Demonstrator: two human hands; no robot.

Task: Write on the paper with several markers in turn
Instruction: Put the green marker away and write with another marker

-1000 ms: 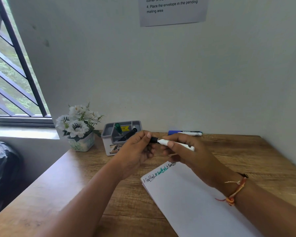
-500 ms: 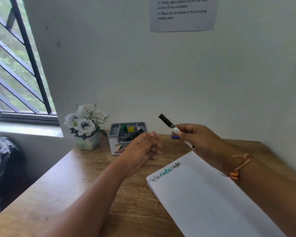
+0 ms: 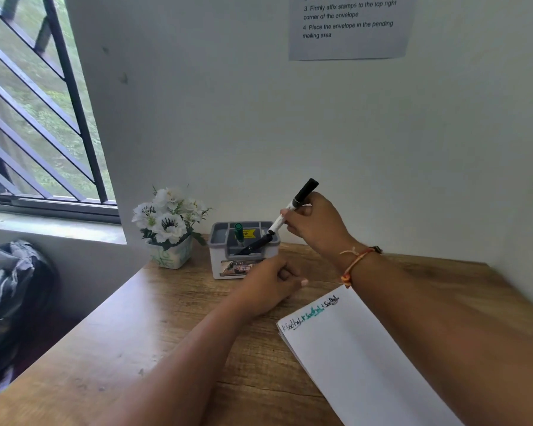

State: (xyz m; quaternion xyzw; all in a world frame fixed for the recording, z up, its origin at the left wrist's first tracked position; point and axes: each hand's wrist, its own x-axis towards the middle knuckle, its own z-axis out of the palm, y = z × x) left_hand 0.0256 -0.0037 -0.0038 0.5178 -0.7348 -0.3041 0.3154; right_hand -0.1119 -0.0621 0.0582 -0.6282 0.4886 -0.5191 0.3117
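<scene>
My right hand grips a white marker with a black cap, cap end up, its lower end just over the right rim of the grey marker holder. Inside the holder stand a green-capped marker and a leaning black marker. My left hand rests loosely curled on the desk in front of the holder, holding nothing. The white paper lies at the right, with black and green writing along its top edge.
A pot of white flowers stands left of the holder. The wooden desk meets the wall behind and on the right. A printed notice hangs above. A dark bag sits below the barred window at the left.
My left hand let go of the marker's cap end and dropped to the desk. My right hand carried the capped marker left and up to the holder, tilting it cap up.
</scene>
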